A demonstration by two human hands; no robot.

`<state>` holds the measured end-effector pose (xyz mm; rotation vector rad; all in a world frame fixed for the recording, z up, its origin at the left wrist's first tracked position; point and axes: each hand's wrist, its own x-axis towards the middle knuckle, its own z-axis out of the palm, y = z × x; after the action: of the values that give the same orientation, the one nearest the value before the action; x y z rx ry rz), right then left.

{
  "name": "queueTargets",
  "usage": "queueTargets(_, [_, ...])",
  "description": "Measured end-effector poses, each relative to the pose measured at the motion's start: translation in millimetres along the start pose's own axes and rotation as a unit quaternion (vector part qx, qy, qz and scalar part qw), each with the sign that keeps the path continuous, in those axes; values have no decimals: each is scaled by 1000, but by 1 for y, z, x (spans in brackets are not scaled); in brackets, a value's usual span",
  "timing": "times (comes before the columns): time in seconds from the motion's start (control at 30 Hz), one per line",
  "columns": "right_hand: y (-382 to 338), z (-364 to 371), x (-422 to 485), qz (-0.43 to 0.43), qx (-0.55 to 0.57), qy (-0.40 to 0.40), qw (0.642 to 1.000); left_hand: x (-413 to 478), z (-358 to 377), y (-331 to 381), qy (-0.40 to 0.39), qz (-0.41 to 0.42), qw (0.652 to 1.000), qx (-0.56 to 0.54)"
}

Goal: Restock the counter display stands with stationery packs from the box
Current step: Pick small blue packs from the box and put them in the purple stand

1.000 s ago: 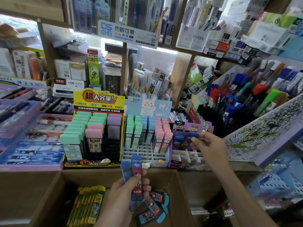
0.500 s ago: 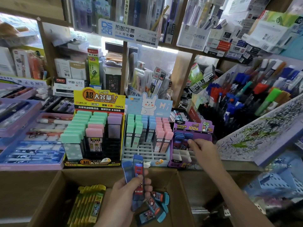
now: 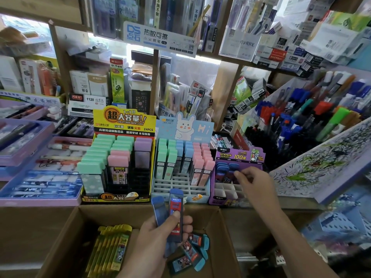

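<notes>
Blue plastic, smooth and glossy: two slim packs (image 3: pixel 176 199) stand fanned upright in my left hand (image 3: pixel 158 235), thumb pressed across their printed fronts, fingers curled behind, rounded caps uppermost. That hand hangs over the open cardboard box (image 3: pixel 68 227). Its matt brown walls hold a neat row of yellow packs (image 3: pixel 109 247) lying side by side at the left and a loose heap of blue packs (image 3: pixel 192 251) with turquoise caps at the right, just beside my fingers. My right hand (image 3: pixel 256 186) is stretched forward to the purple stand (image 3: pixel 239 155) on the surface (image 3: pixel 291 201). Its fingers are bent, the tips against the caps of the stocked packs (image 3: pixel 222 171) in the back rows, and whether they pinch one or only touch it I cannot tell. White card dividers make square cells in front of those packs. Just beside that stand to the left is a pale blue stand (image 3: pixel 184 127) with a rabbit header, its plastic grid carrying green, blue and pink cases in stepped rows. Next comes a yellow stand (image 3: pixel 124 121) with chunkier mint, pink and lilac-capped cases in black slots. To the right, a tilted board (image 3: pixel 321 163) is covered in scribbled ink, and behind it pens (image 3: pixel 297 117) stand packed in tiers.
</notes>
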<state>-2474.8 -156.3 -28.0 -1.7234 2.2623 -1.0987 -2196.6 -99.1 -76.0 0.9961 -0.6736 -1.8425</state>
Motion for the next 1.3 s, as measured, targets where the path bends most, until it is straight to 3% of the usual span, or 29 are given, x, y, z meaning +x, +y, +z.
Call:
queueTargets(0.13, [-6, -8, -8, -13, 8, 32, 999, -2, 2, 1, -12, 5, 1000, -1])
queueTargets(0.27, [-25, -15, -24, -27, 92, 21, 995, -3, 4, 1, -12, 21, 1000, 8])
queueTargets(0.4, [-51, -9, -48, -16, 162, -111, 981, -2, 6, 0, -9, 28, 999, 23])
queueTargets(0.53, [-68, 9, -69, 9, 225, -250, 942, -2, 5, -2, -18, 25, 999, 36])
queueTargets(0.73, [-73, 16, -73, 44, 310, -287, 905, -4, 6, 0, -10, 18, 999, 28])
queueTargets(0.87, [-67, 3, -66, 67, 360, -256, 894, -3, 7, 4, -3, -9, 1000, -25])
queueTargets(1.03, [-55, -24, -48, 83, 377, -158, 909, -3, 11, 9, 26, -19, 999, -44])
queueTargets(1.3, [-18, -54, -14, 28, 255, -16, 966, -7, 10, 9, 53, 15, 998, 5])
